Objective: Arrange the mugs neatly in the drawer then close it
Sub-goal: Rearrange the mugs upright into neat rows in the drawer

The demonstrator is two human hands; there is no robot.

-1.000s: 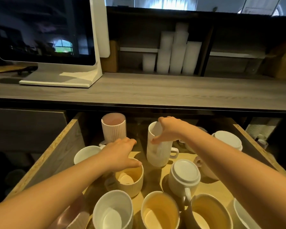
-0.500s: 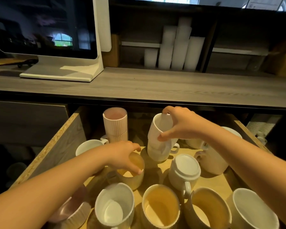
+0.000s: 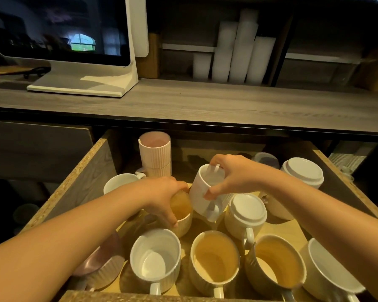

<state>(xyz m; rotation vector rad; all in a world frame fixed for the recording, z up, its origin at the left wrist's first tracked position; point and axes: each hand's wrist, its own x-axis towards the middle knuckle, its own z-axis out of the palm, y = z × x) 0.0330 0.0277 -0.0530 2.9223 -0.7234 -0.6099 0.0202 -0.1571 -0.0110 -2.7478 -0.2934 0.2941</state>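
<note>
An open wooden drawer (image 3: 83, 184) holds several mugs. My right hand (image 3: 234, 175) grips a tall white mug (image 3: 202, 192) by its rim and holds it lifted and tilted to the left. My left hand (image 3: 162, 197) grips the rim of a cream ribbed mug (image 3: 183, 214) that stands just left of and below the white one. Stacked pink ribbed mugs (image 3: 155, 153) stand at the back. An upside-down cream mug (image 3: 246, 212) sits to the right. A white mug (image 3: 155, 256) and two cream mugs (image 3: 215, 258) (image 3: 275, 264) line the front.
A grey countertop (image 3: 205, 105) overhangs the drawer's back, with a white monitor (image 3: 61, 29) on it and white cup stacks (image 3: 236, 49) on a shelf behind. Further mugs sit at the drawer's right (image 3: 301, 173) and left (image 3: 120, 182); a pink one (image 3: 100, 264) lies under my left forearm.
My right hand has lifted the tall white mug off the drawer floor and tipped it toward the left. My left hand has closed on the cream ribbed mug's rim.
</note>
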